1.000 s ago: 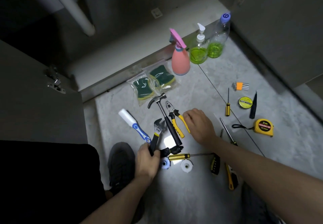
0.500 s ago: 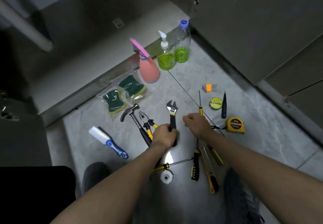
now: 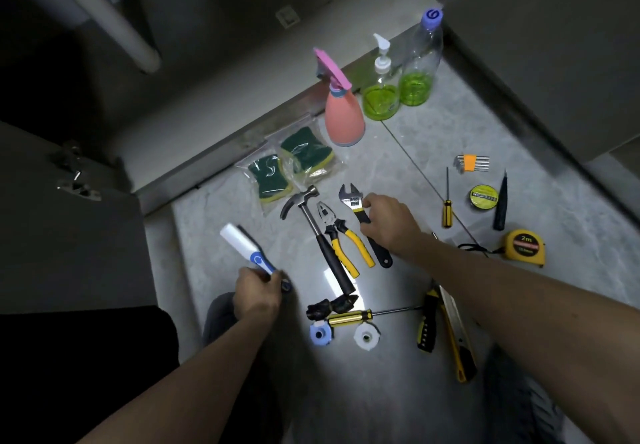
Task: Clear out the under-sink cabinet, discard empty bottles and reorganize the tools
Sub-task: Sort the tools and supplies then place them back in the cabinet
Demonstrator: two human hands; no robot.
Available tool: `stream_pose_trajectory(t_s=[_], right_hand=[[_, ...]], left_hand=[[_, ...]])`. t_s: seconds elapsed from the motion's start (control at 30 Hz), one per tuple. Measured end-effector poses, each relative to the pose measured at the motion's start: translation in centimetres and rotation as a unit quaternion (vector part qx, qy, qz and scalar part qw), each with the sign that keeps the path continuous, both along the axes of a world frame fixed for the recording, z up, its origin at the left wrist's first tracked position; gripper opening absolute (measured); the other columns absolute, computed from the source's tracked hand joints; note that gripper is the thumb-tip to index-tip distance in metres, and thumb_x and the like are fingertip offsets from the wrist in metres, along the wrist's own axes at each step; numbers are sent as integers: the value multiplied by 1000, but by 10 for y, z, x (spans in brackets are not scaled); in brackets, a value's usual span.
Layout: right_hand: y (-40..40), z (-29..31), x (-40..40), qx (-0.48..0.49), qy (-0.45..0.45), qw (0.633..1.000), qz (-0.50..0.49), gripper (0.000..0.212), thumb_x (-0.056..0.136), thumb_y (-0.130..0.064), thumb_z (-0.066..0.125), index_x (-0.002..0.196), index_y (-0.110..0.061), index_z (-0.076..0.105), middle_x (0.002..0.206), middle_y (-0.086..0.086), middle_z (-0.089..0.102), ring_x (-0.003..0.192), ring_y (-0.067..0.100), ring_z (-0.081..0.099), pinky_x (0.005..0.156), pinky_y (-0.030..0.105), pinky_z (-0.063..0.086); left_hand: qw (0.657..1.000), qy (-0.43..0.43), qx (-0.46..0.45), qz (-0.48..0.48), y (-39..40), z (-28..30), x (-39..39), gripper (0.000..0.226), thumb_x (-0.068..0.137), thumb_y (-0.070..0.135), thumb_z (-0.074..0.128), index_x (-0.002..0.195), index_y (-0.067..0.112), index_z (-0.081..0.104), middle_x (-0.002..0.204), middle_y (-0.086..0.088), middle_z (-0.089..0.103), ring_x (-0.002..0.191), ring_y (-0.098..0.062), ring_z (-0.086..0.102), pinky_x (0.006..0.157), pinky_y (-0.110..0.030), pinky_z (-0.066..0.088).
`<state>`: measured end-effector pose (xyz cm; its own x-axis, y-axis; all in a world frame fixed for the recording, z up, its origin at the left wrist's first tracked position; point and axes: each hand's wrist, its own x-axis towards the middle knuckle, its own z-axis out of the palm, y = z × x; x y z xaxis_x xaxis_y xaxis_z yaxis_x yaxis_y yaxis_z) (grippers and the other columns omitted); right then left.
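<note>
Black-yellow wrench (image 3: 360, 215) flat, right hand (image 3: 389, 224) gripping.

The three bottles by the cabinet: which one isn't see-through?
The pink spray bottle, leftmost of the three. The pump bottle and the blue-capped bottle are clear, showing green liquid.

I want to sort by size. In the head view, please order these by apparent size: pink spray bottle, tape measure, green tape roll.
1. pink spray bottle
2. tape measure
3. green tape roll

All differ clearly.
</note>
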<state>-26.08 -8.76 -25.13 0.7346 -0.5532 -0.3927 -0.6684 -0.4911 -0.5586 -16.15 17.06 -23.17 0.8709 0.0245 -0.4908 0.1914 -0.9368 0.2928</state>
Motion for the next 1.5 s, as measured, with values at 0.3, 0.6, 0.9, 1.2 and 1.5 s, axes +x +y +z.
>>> stream_pose_trajectory(t_s=[0.3, 0.6, 0.9, 1.2, 1.5], right_hand=[[7, -1, 5, 5, -21, 999, 31, 36, 81, -12, 68, 117, -13, 63, 94, 5, 64, 85, 25, 62, 79, 36, 51], [6, 0, -4, 92, -24, 993, -62, 28, 88, -16, 65, 116, -15, 64, 85, 2, 66, 85, 23, 64, 79, 34, 53], [-8, 15, -61, 67, -31, 992, -105, 18, 89, -16, 57, 100, -17, 70, 98, 2, 71, 92, 24, 64, 74, 30, 47], [-6, 29, -127, 40, -33, 993, -105, 10, 91, -15, 62, 94, -14, 72, 94, 4, 71, 89, 21, 64, 72, 32, 46], [8, 24, -137, 16, 24, 999, -38, 9, 96, -21, 60, 94, -21, 69, 84, -4, 67, 78, 17, 62, 70, 36, 51]], left_hand=[[997, 46, -21, 51, -6, -22, 15, 41, 87, 48, 66, 101, 10, 61, 99, -13, 69, 91, -34, 65, 73, -33, 45], [993, 33, -81, 80, -5, -22, 12, 26, 90, 32, 68, 97, 6, 63, 93, -14, 70, 78, -29, 65, 76, -35, 53], [994, 75, -76, 28, -4, -19, -4, 19, 90, 26, 67, 93, 8, 63, 74, -12, 72, 60, -28, 71, 73, -42, 61], [997, 30, -65, -39, -16, 3, 25, 26, 99, 22, 51, 106, 1, 64, 106, -22, 68, 99, -39, 64, 87, -39, 50], [991, -14, -130, -21, -41, 1, 91, 27, 99, 16, 46, 103, 5, 70, 96, -22, 71, 96, -38, 66, 84, -38, 52]])
